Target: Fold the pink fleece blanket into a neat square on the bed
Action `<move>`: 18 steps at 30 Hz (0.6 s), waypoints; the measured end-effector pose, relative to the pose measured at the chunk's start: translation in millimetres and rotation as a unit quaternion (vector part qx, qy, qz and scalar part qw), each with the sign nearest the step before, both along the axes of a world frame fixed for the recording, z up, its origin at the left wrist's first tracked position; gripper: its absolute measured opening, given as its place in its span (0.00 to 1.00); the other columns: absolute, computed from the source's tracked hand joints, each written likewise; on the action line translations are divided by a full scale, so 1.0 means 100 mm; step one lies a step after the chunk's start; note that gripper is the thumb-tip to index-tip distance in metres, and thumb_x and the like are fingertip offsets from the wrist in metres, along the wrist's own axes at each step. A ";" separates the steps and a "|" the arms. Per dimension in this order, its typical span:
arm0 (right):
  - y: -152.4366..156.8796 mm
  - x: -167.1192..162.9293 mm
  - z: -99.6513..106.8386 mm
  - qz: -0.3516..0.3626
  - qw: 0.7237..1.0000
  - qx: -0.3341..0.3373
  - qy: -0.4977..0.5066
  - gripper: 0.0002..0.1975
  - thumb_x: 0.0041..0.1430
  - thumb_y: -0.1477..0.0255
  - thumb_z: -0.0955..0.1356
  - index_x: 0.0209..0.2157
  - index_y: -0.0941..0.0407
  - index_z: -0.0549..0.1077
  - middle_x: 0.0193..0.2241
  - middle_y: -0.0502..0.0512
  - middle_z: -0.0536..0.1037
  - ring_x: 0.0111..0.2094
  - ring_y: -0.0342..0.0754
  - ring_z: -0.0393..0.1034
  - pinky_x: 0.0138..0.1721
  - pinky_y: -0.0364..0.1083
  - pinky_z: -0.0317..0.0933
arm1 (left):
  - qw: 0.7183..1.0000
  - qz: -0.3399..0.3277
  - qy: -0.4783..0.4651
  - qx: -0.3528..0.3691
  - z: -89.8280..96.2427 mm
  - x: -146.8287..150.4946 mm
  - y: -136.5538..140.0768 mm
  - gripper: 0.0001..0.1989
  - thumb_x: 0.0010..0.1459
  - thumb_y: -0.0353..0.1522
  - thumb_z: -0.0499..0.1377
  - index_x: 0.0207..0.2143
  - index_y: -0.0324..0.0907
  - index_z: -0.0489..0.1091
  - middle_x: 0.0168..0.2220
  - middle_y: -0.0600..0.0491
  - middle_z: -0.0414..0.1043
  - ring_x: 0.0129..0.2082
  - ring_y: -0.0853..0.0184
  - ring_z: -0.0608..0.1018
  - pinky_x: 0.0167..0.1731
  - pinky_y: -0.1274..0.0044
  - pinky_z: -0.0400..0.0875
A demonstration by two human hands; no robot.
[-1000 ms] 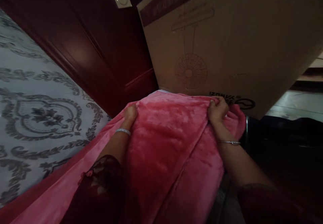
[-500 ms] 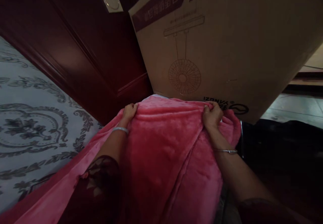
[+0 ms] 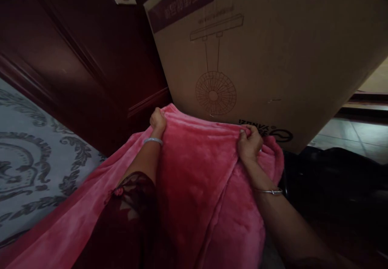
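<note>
The pink plush blanket (image 3: 195,180) stretches between the two hands and hangs down toward the wearer, between the forearms. The left hand (image 3: 158,119) grips its upper edge at one side; the right hand (image 3: 250,143) pinches that edge farther along, near the lower part of the printed cardboard box (image 3: 263,63), with some bunched fabric beyond it.

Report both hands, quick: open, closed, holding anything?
Left hand: closed, holding the edge of the pink blanket.
Right hand: closed, pinching the same edge of the blanket.
</note>
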State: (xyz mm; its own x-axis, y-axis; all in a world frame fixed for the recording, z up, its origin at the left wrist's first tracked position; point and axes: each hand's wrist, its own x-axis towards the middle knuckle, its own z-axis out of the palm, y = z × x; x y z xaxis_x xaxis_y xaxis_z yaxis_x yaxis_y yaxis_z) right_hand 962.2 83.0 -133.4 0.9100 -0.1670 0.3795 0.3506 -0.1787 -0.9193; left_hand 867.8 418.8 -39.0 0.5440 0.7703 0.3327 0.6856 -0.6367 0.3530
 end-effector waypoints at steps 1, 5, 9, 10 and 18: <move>0.00 0.00 0.00 -0.001 1.000 0.002 -0.002 0.13 0.53 0.65 0.61 0.38 0.53 0.73 0.32 0.56 0.78 0.35 0.55 0.71 0.42 0.51 0.64 | 1.000 0.005 -0.007 0.007 -0.01 0.02 0.01 0.20 0.69 0.43 0.53 0.52 0.41 0.75 0.55 0.38 0.76 0.57 0.45 0.75 0.51 0.61 0.70; 0.00 0.02 -0.01 0.003 1.000 0.002 0.002 0.13 0.53 0.64 0.62 0.37 0.53 0.72 0.31 0.56 0.78 0.35 0.55 0.71 0.42 0.52 0.64 | 1.000 0.021 0.002 -0.013 -0.18 0.06 0.02 0.15 0.67 0.36 0.53 0.48 0.42 0.75 0.50 0.37 0.79 0.53 0.46 0.79 0.48 0.62 0.70; 0.01 0.04 -0.03 0.001 1.000 -0.009 0.004 0.13 0.53 0.64 0.62 0.37 0.53 0.73 0.32 0.57 0.79 0.35 0.56 0.72 0.42 0.52 0.64 | 0.999 0.027 0.011 -0.042 -0.33 0.07 0.04 0.11 0.64 0.33 0.56 0.46 0.42 0.75 0.46 0.38 0.80 0.49 0.50 0.80 0.46 0.63 0.73; 0.01 0.05 -0.03 -0.001 1.000 -0.014 0.006 0.13 0.53 0.65 0.63 0.37 0.54 0.73 0.32 0.57 0.79 0.35 0.56 0.72 0.42 0.52 0.64 | 0.999 0.024 0.006 -0.040 -0.32 0.06 0.04 0.13 0.64 0.33 0.56 0.48 0.42 0.74 0.48 0.39 0.79 0.49 0.51 0.80 0.47 0.64 0.73; 0.01 0.07 -0.02 0.000 0.999 -0.038 0.038 0.15 0.52 0.68 0.64 0.40 0.57 0.76 0.33 0.59 0.80 0.35 0.56 0.72 0.43 0.52 0.64 | 0.988 -0.148 -0.002 0.052 -0.05 -0.14 -0.60 0.23 0.64 0.28 0.54 0.60 0.41 0.69 0.64 0.43 0.66 0.66 0.53 0.66 0.66 0.63 0.60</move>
